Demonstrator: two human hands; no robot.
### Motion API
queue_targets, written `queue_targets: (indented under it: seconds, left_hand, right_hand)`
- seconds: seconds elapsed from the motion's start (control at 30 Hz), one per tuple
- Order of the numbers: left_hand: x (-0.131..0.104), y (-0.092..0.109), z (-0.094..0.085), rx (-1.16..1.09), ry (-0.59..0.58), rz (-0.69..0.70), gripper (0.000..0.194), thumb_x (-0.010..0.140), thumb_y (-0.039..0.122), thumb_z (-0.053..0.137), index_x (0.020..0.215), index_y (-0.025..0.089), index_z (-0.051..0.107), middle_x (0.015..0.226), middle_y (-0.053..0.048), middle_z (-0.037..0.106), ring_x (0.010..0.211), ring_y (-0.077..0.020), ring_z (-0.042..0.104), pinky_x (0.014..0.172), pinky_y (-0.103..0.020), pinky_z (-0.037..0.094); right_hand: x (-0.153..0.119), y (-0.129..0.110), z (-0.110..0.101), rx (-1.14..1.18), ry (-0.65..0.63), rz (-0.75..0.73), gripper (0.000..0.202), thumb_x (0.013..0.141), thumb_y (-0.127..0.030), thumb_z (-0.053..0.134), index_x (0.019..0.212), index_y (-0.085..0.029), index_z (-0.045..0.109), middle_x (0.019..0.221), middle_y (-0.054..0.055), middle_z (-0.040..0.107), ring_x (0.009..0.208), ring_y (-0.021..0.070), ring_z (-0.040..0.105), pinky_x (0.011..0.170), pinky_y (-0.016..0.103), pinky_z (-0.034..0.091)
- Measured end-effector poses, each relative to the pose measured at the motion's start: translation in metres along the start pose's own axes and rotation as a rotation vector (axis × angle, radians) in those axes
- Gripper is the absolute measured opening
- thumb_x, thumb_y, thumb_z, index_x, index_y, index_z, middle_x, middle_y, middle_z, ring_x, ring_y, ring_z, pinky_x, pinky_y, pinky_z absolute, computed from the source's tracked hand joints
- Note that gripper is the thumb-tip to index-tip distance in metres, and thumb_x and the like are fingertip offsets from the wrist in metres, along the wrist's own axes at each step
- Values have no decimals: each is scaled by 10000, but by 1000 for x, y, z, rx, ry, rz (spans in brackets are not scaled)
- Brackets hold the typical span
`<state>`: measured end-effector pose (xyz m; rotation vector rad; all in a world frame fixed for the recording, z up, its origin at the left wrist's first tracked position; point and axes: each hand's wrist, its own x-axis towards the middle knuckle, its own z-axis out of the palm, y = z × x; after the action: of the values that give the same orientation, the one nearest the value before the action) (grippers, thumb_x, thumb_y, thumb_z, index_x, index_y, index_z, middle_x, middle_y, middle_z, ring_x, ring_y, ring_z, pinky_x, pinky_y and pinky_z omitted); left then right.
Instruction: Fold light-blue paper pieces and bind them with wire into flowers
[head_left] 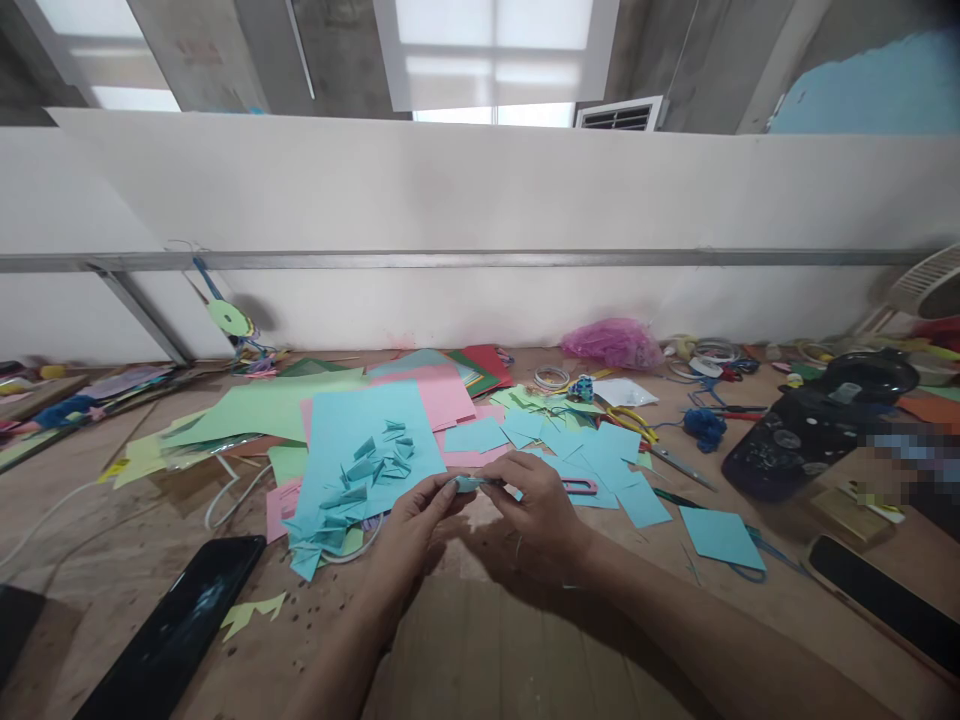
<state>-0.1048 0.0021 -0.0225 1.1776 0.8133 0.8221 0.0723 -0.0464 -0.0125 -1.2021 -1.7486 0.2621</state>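
Note:
Between my two hands, over the near middle of the table, is a small folded piece of blue paper (469,484). My left hand (427,508) pinches its left end between thumb and fingers. The fingers of my right hand (536,500) close on its right end and hide part of it. To the left, many small folded blue paper pieces (360,475) lie heaped on a blue sheet (330,420). Cut blue paper squares (600,455) lie spread beyond my right hand. A pink-handled tool (581,487) lies just past that hand, partly hidden.
Yellow-handled scissors (679,465) lie right of the squares, near a dark bottle (795,430). A black phone (176,630) lies at left, another phone (885,600) at right. Coloured sheets (262,405), a pink plastic bag (615,343) and wire rolls (551,378) line the back by a white partition (465,190).

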Motion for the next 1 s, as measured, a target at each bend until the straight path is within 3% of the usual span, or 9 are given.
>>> queue_targets:
  seconds: [0.17, 0.4, 0.63, 1.0]
  left_hand:
    - [-2, 0, 1, 63, 12, 39, 271, 844, 409, 631, 1021, 219, 709, 1063, -64, 734, 1003, -232, 662, 932, -322, 468]
    - [2, -7, -5, 123, 36, 35, 270, 815, 422, 662, 1004, 236, 719, 903, -34, 752, 887, -224, 680, 832, -305, 504]
    - [-2, -1, -2, 140, 8, 35, 325, 843, 429, 621, 1077, 217, 701, 1092, -63, 727, 991, -236, 661, 909, -333, 479]
    - [-5, -3, -2, 279, 19, 88, 339, 868, 439, 571, 1114, 231, 676, 1142, -59, 706, 1042, -239, 640, 958, -349, 454]
  right_hand:
    - [0, 2, 0, -4, -21, 20, 242, 896, -165, 558, 1054, -283, 698, 901, 37, 694, 842, 202, 598, 764, 340, 438]
    - [-1, -2, -1, 28, -31, 40, 257, 909, -159, 536, 1071, -280, 695, 934, 42, 693, 860, 196, 606, 779, 333, 453]
    - [-1, -3, 0, 42, -57, 50, 302, 912, -120, 525, 1111, -285, 680, 941, 33, 690, 867, 177, 610, 780, 313, 463]
    - [-4, -2, 2, -6, -52, 8, 299, 922, -151, 510, 1133, -286, 673, 888, 45, 681, 823, 186, 603, 755, 322, 476]
